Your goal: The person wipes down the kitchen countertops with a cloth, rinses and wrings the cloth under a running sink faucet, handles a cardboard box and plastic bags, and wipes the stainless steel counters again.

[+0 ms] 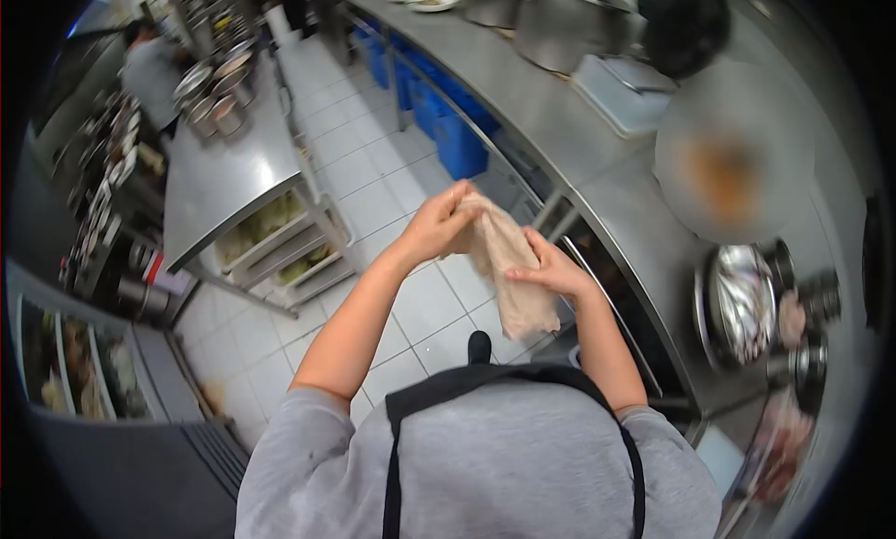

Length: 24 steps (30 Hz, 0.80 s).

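A beige cloth [509,268] hangs in the air in front of my body, bunched at its top and loose at its lower end. My left hand [441,224] pinches the cloth's upper left part. On the cloth's right side, my right hand [553,266] grips it, with the thumb lying across the front. Both hands are above the tiled floor, beside the long steel counter [607,180].
Blue bins [457,142] stand under the right counter, which bears large pots [569,26], a white container [623,93] and a foil-covered bowl [742,301]. On the left is a steel table [233,175] with pots. Another person [154,72] stands at the far left.
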Each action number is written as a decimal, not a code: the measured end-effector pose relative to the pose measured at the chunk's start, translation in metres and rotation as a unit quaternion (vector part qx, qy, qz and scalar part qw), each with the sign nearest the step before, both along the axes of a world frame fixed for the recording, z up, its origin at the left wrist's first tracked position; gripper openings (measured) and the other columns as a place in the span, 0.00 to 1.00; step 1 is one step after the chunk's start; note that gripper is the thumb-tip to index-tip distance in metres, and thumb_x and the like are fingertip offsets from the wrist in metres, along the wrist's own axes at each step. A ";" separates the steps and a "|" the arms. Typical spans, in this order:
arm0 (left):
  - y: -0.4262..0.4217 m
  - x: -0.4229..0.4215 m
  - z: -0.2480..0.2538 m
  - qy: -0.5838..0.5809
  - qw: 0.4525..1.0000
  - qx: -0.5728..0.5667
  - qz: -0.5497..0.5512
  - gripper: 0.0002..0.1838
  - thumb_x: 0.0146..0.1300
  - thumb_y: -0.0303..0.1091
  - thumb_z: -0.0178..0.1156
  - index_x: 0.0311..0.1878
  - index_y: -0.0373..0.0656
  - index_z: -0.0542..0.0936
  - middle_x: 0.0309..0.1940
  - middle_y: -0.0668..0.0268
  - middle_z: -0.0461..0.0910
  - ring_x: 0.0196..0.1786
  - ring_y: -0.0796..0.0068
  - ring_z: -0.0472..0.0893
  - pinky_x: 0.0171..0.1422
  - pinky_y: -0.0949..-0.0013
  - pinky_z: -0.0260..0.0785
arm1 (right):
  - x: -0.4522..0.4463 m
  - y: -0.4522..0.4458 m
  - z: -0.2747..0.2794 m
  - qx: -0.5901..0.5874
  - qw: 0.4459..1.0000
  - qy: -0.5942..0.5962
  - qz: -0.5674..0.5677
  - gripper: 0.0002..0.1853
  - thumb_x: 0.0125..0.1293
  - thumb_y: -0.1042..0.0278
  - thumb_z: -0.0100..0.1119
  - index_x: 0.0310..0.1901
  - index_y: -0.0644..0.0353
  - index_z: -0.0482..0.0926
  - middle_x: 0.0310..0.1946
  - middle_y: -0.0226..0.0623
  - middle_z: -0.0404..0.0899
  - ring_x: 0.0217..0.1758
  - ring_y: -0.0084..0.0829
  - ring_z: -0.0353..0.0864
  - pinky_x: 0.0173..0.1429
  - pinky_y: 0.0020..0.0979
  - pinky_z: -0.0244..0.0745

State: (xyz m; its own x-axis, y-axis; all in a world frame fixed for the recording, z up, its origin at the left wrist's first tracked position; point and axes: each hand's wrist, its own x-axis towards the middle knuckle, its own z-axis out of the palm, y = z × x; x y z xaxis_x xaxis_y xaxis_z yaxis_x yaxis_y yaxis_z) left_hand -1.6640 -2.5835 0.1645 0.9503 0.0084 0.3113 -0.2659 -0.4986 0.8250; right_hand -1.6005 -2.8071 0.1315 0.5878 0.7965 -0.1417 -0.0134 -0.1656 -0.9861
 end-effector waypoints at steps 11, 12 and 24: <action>0.131 0.068 0.013 0.076 0.948 -0.273 0.144 0.10 0.64 0.38 0.54 0.40 0.41 0.73 0.31 0.72 0.75 0.36 0.85 0.73 0.42 0.79 0.66 | 0.210 0.134 0.023 -0.104 0.943 -0.082 0.305 0.20 0.63 0.52 0.54 0.47 0.61 0.78 0.54 0.32 0.68 0.58 0.30 0.66 0.62 0.31 0.60; 0.144 0.076 0.012 0.044 0.923 -0.339 0.174 0.10 0.64 0.37 0.54 0.40 0.40 0.74 0.32 0.71 0.76 0.37 0.84 0.74 0.43 0.78 0.67 | 0.226 0.151 0.020 -0.044 0.946 -0.059 0.317 0.25 0.64 0.46 0.50 0.50 0.60 0.76 0.55 0.36 0.69 0.60 0.34 0.66 0.63 0.33 0.60; 0.350 0.180 -0.097 0.188 0.699 -0.682 0.107 0.31 0.66 0.57 0.39 0.62 0.42 0.64 0.61 0.59 0.66 0.61 0.64 0.69 0.65 0.58 0.60 | 0.312 0.375 -0.067 0.109 0.817 0.535 0.185 0.46 0.59 0.28 0.34 0.65 0.63 0.52 0.63 0.46 0.60 0.64 0.44 0.64 0.58 0.55 0.66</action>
